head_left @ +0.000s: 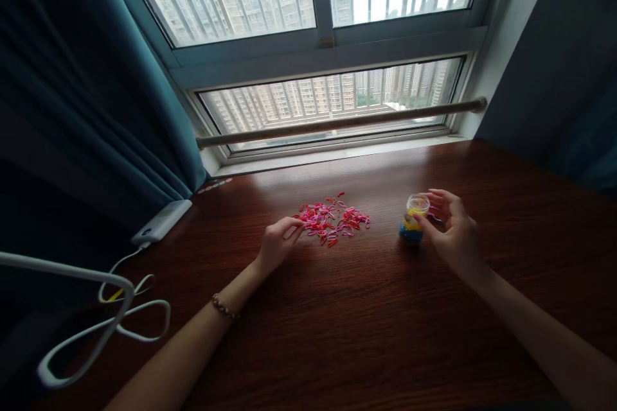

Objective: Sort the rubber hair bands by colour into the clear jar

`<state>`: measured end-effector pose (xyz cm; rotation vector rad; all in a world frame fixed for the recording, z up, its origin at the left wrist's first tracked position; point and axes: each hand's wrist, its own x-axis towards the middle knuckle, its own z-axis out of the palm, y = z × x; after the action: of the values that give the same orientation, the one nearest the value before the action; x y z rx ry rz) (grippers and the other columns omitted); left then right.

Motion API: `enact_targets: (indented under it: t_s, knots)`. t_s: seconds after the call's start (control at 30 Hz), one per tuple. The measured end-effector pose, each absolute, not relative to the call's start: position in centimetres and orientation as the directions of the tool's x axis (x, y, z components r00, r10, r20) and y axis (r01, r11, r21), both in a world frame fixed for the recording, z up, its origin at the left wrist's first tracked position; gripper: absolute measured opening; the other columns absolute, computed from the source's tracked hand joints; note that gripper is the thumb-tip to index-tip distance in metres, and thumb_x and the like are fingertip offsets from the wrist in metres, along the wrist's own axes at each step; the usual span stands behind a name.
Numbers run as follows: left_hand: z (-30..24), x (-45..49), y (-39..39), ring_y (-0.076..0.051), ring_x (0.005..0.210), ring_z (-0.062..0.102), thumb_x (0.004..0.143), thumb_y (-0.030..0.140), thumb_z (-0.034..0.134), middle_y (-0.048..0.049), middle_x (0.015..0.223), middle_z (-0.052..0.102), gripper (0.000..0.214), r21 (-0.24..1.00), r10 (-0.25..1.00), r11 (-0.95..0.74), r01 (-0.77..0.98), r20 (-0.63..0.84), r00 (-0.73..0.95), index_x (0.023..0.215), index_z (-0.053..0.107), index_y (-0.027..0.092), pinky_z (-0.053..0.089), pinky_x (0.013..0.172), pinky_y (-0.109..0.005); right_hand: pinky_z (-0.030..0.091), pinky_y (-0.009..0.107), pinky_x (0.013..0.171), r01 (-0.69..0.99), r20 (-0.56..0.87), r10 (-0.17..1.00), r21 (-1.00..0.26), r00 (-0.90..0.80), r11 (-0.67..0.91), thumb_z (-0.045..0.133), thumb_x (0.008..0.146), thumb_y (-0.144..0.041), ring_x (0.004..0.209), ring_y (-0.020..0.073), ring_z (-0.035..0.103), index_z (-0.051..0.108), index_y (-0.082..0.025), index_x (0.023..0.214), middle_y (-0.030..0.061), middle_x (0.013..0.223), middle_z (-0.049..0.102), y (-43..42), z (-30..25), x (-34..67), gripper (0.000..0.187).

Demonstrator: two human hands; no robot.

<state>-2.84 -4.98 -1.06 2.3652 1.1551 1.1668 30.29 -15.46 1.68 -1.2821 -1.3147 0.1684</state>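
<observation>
A loose pile of small pink and red loops (332,221), which look like paper clips, lies on the brown wooden table. At the pile's left edge my left hand (280,237) has its thumb and fingers pinched together; whatever lies between the fingertips is too small to make out. To the right of the pile stands a small clear jar (412,221), upright, its mouth uncovered. Yellow pieces show in its upper part and blue ones at the bottom. My right hand (453,228) grips the jar from the right, thumb in front and fingers behind.
A white power strip or adapter (162,223) rests at the table's left edge, its white cable (144,308) looping toward me. Blue curtain (110,90) hangs on the left. Beyond the table are a metal rail (337,123) and a window (332,96).
</observation>
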Motion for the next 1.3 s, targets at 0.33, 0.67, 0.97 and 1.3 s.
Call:
enact_targets:
  t_s: [0.33,0.67,0.97,1.3]
  knots:
    - [-2.6,-4.7,-3.8,-0.016,0.075,0.061,0.079,0.032,0.052,-0.0029,0.079,0.066,0.017,0.586,0.821,-0.488,0.647,0.559,0.114,0.082,0.062,0.017,0.047,0.074,-0.029,0.049,0.040,0.084,0.669,0.658,0.684,-0.665,0.315,0.332,0.061,0.073,-0.036,0.098,0.0235,0.057,0.042,-0.021,0.119,0.0106,0.114,0.054,-15.3,1.3,29.9,0.052]
    - [-3.3,-6.7,-1.2,-0.022,0.107,0.050,0.082,0.022,0.047,-0.0066,0.098,0.063,0.016,0.352,0.753,-0.594,0.723,0.561,0.345,0.085,0.062,0.017,0.039,0.096,-0.040,0.044,0.039,0.088,0.649,0.775,0.529,-0.209,-0.346,0.731,0.056,0.072,-0.006,0.104,0.0230,0.050,0.047,-0.022,0.114,0.0081,0.108,0.055,-17.5,2.9,24.6,0.045]
    - [-3.7,-6.6,-1.2,-0.021,0.112,0.047,0.079,0.016,0.047,-0.0054,0.104,0.061,0.019,0.390,0.790,-0.590,0.707,0.460,0.406,0.093,0.060,0.018,0.037,0.098,-0.040,0.044,0.036,0.083,0.592,0.654,0.682,-0.421,-0.327,0.687,0.044,0.081,-0.010,0.091,0.0194,0.052,0.053,-0.017,0.094,0.0082,0.093,0.059,-9.9,-1.8,19.3,0.018]
    - [-3.0,-6.6,-1.4,-0.019,0.091,0.052,0.075,0.015,0.054,-0.0037,0.087,0.060,0.007,0.435,0.822,-0.550,0.713,0.432,0.371,0.070,0.059,0.018,0.041,0.086,-0.035,0.042,0.035,0.074,0.717,0.492,0.869,-0.585,-0.059,0.380,0.045,0.077,-0.013,0.081,0.0200,0.052,0.056,-0.019,0.084,0.0044,0.084,0.060,-9.7,-2.8,20.3,0.014]
